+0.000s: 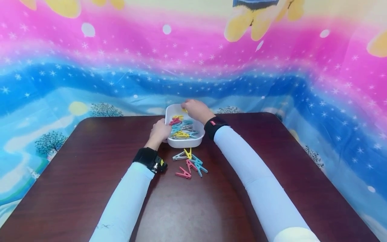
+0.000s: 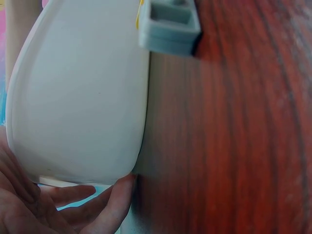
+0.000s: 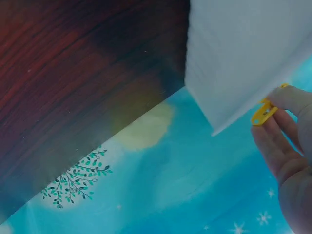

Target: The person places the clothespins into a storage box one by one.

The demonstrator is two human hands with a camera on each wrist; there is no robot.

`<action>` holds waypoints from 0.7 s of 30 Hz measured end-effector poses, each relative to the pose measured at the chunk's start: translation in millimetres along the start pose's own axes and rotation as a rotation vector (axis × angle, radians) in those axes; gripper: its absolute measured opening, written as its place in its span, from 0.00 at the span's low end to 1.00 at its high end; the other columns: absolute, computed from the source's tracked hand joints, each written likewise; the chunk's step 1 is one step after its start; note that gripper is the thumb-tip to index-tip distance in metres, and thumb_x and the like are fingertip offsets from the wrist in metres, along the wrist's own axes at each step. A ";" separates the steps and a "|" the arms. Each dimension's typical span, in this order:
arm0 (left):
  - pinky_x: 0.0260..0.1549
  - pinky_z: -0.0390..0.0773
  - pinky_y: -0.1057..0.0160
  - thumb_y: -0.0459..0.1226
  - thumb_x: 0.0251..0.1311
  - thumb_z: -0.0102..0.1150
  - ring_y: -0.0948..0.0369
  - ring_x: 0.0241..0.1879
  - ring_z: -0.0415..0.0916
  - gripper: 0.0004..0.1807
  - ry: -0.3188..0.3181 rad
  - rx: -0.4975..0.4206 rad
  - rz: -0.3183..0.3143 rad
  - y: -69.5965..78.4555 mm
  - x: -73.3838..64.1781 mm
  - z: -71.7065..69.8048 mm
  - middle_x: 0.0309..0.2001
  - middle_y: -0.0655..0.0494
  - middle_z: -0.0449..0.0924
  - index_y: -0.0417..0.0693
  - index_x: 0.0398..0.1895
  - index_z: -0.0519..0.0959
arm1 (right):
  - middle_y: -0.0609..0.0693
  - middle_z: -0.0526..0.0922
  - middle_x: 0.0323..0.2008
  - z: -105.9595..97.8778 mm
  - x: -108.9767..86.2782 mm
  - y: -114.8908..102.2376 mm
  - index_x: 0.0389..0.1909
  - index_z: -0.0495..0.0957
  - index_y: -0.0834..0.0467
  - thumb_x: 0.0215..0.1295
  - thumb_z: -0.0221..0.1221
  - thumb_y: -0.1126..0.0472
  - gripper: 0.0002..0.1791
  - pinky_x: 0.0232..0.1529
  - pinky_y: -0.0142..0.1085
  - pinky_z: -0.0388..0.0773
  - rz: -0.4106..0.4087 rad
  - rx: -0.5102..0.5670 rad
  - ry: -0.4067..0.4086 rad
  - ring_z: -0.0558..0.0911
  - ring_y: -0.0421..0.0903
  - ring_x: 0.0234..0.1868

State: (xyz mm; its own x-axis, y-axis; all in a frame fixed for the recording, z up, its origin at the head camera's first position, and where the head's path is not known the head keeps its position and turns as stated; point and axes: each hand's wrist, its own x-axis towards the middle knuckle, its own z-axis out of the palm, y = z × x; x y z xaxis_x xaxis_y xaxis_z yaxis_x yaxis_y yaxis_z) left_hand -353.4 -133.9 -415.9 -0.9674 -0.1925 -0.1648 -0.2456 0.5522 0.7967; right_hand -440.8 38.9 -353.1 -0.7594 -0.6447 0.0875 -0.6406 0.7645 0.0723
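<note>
Clothespin (image 3: 263, 116), yellow, at far end of white bin (image 1: 185, 144), pinched in right hand (image 1: 198, 110); left hand (image 1: 160, 130) grips bin's side. I'd brace there, keeping that 1 clothespin off the rim.

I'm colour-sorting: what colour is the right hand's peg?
The peg is yellow, clearest in the right wrist view.

No text can be read: the red tag (image 1: 213, 123) on the right wristband (image 1: 222, 121) and the yellow patch (image 1: 162, 162) on the left wristband (image 1: 144, 157) (both tiny) show no legible lettering.
</note>
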 end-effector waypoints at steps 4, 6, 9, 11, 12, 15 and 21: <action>0.28 0.87 0.55 0.40 0.71 0.52 0.48 0.45 0.81 0.26 -0.003 0.007 0.003 1.7 -0.6 -0.5 0.52 0.42 0.78 0.46 0.71 0.66 | 0.53 0.81 0.55 6.6 9.0 2.3 0.61 0.80 0.54 0.75 0.54 0.69 0.18 0.60 0.44 0.79 -0.007 -0.056 -0.064 0.80 0.52 0.57; 0.28 0.87 0.56 0.41 0.72 0.51 0.48 0.45 0.81 0.26 -0.007 0.010 0.002 2.6 -0.6 -0.7 0.52 0.42 0.78 0.47 0.71 0.67 | 0.53 0.82 0.54 9.8 11.5 3.2 0.60 0.80 0.54 0.75 0.55 0.67 0.17 0.59 0.44 0.79 -0.004 -0.075 -0.085 0.80 0.51 0.56; 0.27 0.87 0.56 0.41 0.72 0.51 0.49 0.44 0.81 0.25 -0.004 0.012 0.010 2.7 -0.9 -0.6 0.51 0.42 0.79 0.47 0.70 0.67 | 0.51 0.83 0.51 14.6 13.0 3.3 0.57 0.81 0.54 0.74 0.57 0.67 0.15 0.57 0.43 0.80 0.000 -0.097 -0.084 0.81 0.51 0.54; 0.26 0.87 0.57 0.41 0.72 0.51 0.49 0.44 0.81 0.25 0.001 0.013 0.014 3.3 -1.0 -0.9 0.50 0.43 0.79 0.47 0.69 0.68 | 0.51 0.83 0.50 17.2 13.5 3.7 0.56 0.82 0.54 0.73 0.58 0.66 0.14 0.55 0.43 0.81 -0.002 -0.118 -0.083 0.81 0.50 0.52; 0.26 0.87 0.57 0.41 0.72 0.51 0.49 0.44 0.81 0.24 0.001 0.014 0.014 3.6 -0.9 -1.1 0.50 0.43 0.79 0.47 0.69 0.68 | 0.51 0.83 0.50 18.3 13.6 4.0 0.55 0.82 0.55 0.73 0.59 0.66 0.13 0.55 0.43 0.81 -0.002 -0.132 -0.089 0.81 0.50 0.52; 0.26 0.87 0.57 0.41 0.72 0.51 0.49 0.44 0.81 0.24 -0.003 0.013 0.009 4.1 -0.7 -1.5 0.50 0.43 0.78 0.47 0.70 0.67 | 0.52 0.84 0.49 21.7 13.2 4.7 0.54 0.82 0.55 0.72 0.61 0.65 0.12 0.55 0.43 0.82 0.005 -0.170 -0.108 0.82 0.50 0.50; 0.27 0.87 0.57 0.40 0.72 0.51 0.49 0.44 0.81 0.26 -0.006 0.015 0.000 3.0 -0.8 -1.6 0.51 0.42 0.78 0.47 0.71 0.67 | 0.54 0.84 0.49 25.9 10.4 4.5 0.53 0.81 0.56 0.68 0.65 0.61 0.14 0.57 0.44 0.81 0.045 -0.180 -0.131 0.82 0.51 0.51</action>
State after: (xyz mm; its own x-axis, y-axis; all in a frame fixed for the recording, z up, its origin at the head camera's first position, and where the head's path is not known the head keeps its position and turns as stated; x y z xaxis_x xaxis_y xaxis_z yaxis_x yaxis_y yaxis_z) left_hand -353.2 -133.4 -412.4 -0.9678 -0.1874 -0.1680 -0.2460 0.5640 0.7883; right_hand -454.4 35.6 -377.6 -0.8023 -0.5959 -0.0340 -0.5843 0.7725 0.2487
